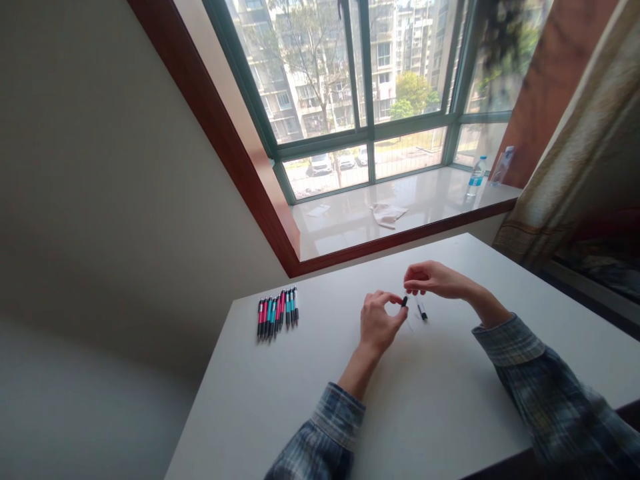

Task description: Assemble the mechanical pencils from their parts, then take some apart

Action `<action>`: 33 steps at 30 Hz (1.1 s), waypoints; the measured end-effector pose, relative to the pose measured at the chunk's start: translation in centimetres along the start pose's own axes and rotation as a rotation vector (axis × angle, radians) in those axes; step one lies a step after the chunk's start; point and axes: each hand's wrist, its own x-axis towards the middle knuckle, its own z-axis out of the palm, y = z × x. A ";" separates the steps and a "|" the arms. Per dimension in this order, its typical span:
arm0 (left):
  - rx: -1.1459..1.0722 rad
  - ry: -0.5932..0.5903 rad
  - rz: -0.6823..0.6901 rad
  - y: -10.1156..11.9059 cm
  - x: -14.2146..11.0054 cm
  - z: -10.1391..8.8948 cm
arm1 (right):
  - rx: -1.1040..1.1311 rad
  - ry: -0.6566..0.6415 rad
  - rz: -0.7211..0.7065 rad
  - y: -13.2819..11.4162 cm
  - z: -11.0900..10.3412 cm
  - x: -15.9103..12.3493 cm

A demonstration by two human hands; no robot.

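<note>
Between the thumb and forefinger of my left hand [379, 321] is a small black pen part [405, 302], held just above the table. My right hand [434, 279] is close by on the upper right, its fingers pinched together over the top of that part; whatever they hold is too small to make out. Beneath my hands lies a pen barrel piece [423, 311], clear at one end and black at the other. To the left, several click pens [277, 312] in pink, teal and black lie side by side in a row.
The white table [310, 400] meets the wall and a window sill [345, 227] at the back. On the sill lie a crumpled white cloth or paper [389, 215] and a water bottle [476, 179], with a second clear bottle [501, 167] beside it. A curtain [560, 160] hangs at right.
</note>
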 end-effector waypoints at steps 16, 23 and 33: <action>0.047 0.147 0.101 -1.4 -3.1 -6.8 | 0.383 0.109 -0.207 -2.6 6.1 1.1; 0.051 0.154 0.102 -0.9 -3.3 -6.8 | 0.395 0.047 -0.200 -2.5 5.9 0.8; 0.047 0.150 0.099 -1.0 -3.3 -6.7 | 0.367 0.035 -0.206 -2.6 5.9 0.6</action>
